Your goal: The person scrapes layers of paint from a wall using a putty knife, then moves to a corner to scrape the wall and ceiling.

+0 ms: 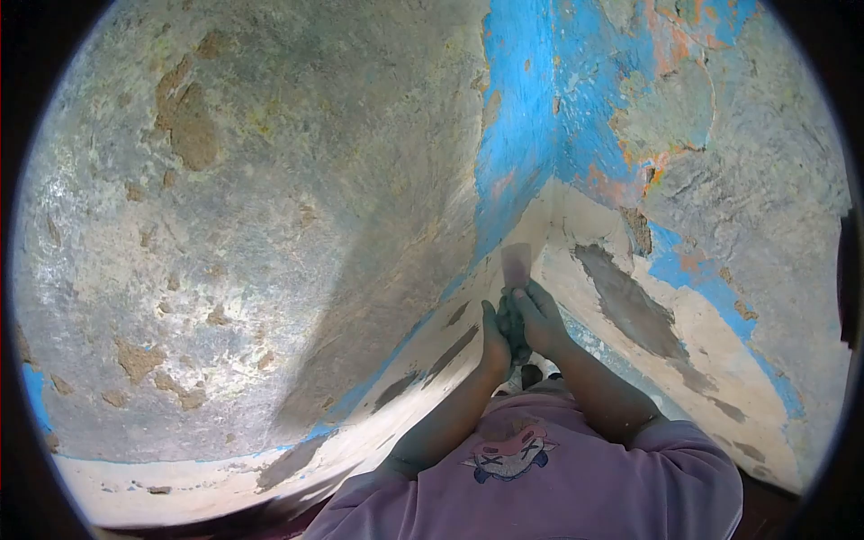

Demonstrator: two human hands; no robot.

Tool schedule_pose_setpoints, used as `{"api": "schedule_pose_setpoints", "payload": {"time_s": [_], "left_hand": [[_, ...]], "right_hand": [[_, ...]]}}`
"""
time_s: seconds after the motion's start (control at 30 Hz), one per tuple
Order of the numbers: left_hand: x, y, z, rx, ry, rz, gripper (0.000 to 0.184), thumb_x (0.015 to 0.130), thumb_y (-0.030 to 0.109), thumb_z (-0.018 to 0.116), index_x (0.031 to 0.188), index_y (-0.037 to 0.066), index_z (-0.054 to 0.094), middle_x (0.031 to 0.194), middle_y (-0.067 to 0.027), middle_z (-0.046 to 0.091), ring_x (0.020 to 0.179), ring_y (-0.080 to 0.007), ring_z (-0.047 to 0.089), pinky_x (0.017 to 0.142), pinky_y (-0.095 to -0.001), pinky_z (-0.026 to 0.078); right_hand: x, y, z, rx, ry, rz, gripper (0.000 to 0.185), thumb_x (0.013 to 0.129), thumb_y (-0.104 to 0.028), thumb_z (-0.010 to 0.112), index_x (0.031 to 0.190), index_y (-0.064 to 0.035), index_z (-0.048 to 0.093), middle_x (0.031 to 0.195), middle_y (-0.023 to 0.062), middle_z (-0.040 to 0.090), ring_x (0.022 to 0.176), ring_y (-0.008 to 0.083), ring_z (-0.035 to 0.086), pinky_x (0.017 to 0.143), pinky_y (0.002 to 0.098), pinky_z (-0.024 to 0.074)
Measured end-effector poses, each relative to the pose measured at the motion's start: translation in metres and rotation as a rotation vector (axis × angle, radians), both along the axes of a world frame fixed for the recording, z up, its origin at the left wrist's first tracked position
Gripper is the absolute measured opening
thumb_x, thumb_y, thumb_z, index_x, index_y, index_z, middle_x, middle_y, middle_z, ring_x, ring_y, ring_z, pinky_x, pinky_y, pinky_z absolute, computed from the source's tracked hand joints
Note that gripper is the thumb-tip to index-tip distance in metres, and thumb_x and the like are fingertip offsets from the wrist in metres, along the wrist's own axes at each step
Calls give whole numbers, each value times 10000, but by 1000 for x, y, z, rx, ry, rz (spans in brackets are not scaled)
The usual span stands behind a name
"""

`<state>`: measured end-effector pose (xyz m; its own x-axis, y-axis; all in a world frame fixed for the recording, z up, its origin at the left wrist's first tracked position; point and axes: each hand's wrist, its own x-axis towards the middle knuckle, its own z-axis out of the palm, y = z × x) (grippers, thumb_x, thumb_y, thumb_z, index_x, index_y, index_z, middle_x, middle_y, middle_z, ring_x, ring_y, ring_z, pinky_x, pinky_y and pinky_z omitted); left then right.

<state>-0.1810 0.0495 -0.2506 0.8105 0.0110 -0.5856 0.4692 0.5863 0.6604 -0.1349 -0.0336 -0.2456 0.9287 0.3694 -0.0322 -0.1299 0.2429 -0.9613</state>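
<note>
In the middle of the head view, my two hands are together in front of my chest. A flat scraper blade [516, 265] points up and away from them, wider at its far end and slightly blurred. My right hand [542, 322] grips the scraper's handle, thumb along the near side of the blade's base. Close against it, my left hand [497, 342] has its thumb raised and its fingers curled in around the lower handle. Most of the handle is hidden by the fingers. Beyond the blade lies the cream lower wall [560, 209], and I cannot tell whether the blade touches it.
Two walls meet in a corner ahead. The left wall [252, 225] is grey with crumbled brown patches; blue paint [517, 117] peels along the corner. A cream band with worn grey patches [630, 301] runs along the base. A dark edge [848, 279] stands at far right.
</note>
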Motion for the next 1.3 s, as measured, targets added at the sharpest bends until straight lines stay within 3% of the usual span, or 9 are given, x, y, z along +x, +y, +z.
{"api": "schedule_pose_setpoints", "payload": {"time_s": [0.3,0.37,0.7,0.8,0.93,1.07,1.13,1.23,1.3], "left_hand": [[-31,1,-57,47,9,-54,683,833,705,70,930,180,497,608,19,482,399,-85,350,365,-221,220],[-32,3,-56,50,-120,-65,671,872,652,90,1161,141,416,633,29,496,405,-39,367,346,-206,267],[31,-32,-102,-22,-369,168,707,853,676,95,1291,170,324,801,1,544,487,-50,443,390,-203,328],[42,-65,-110,62,-216,432,713,864,661,100,1422,218,77,1205,-44,451,871,-112,539,634,-238,458],[36,-75,-128,247,-209,468,670,887,624,92,1414,211,125,1254,-69,423,1071,-144,483,827,-269,436],[38,-68,-84,159,-306,437,628,915,572,86,1385,174,209,1199,-96,463,1041,-155,503,818,-280,443],[30,-64,-81,92,-261,330,649,908,586,79,1369,158,235,947,-50,544,682,-94,535,538,-224,434],[36,-68,-110,353,-311,405,661,897,607,74,1349,167,271,760,-6,516,464,-51,402,385,-189,303],[36,-48,-96,130,-326,288,663,888,622,67,1328,182,296,759,-8,517,460,-55,407,385,-192,310]], "right_hand": [[-14,14,-13,-215,308,44,449,895,-443,477,819,-10,570,557,8,481,502,89,462,485,239,390],[-12,16,-15,-204,317,81,461,894,-452,476,818,-9,580,551,5,478,495,85,459,483,237,387],[67,1,6,-242,195,420,472,903,-448,461,750,-17,578,614,24,530,540,82,495,499,240,397],[67,-11,-25,-279,160,428,457,911,-419,455,737,-13,570,622,35,538,549,99,506,513,259,407],[75,-8,-6,-305,21,461,429,920,-367,457,718,1,550,609,55,537,547,122,520,528,287,426],[74,-8,-13,-237,68,460,432,915,-367,471,720,10,549,612,73,555,549,137,539,528,284,431],[66,-13,-24,-200,83,424,430,913,-366,478,722,13,551,613,79,561,546,142,543,524,284,432],[67,-9,-24,-312,-78,384,418,909,-353,495,721,17,543,607,83,560,530,143,540,510,287,432],[70,-1,5,-265,-105,338,419,906,-350,502,720,24,536,608,90,563,527,147,542,504,296,435]]}}
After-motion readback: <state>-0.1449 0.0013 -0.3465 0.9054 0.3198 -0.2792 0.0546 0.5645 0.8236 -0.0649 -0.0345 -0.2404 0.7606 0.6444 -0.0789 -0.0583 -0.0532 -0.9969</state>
